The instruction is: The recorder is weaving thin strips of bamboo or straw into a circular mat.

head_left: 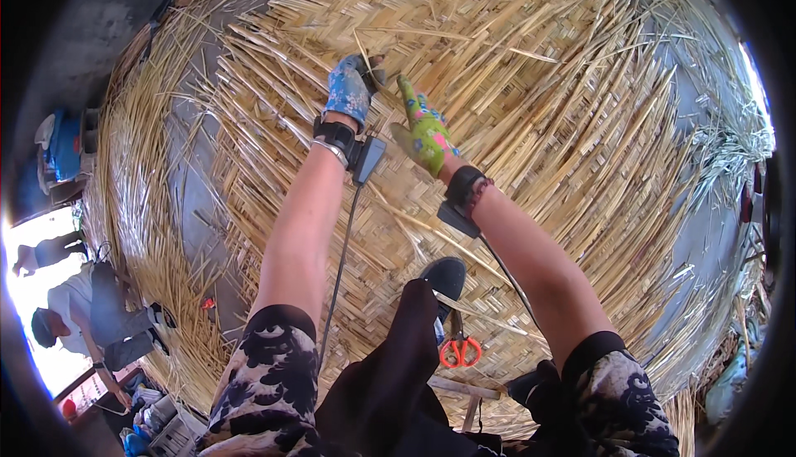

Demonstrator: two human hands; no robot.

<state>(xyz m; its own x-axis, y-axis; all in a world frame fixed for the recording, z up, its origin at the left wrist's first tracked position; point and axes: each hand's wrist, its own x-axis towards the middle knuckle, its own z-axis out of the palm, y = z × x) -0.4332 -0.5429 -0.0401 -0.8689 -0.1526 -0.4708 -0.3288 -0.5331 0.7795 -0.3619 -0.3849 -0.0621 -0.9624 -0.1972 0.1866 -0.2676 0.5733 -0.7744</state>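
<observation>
My left hand (348, 94), in a blue flowered glove with dark fingertips, is closed on a thin straw-coloured strip (363, 48) that sticks up past the fingers. To its right, my right hand (425, 135) wears a green flowered glove; it is open, index finger stretched forward and thumb apart. Both hands are over a large woven mat (398, 233) of flat yellowish strips in a zigzag pattern. Long unwoven strip ends (572, 138) fan out from the weave on the right, and more (265, 76) on the left.
Orange-handled scissors (460, 353) lie on the mat near my dark shoe (445, 276). Loose straw (133, 175) is heaped at the left; pale greenish strands (723, 152) lie far right. Another person (91, 312) bends at the lower left. Cables run from my wrist devices.
</observation>
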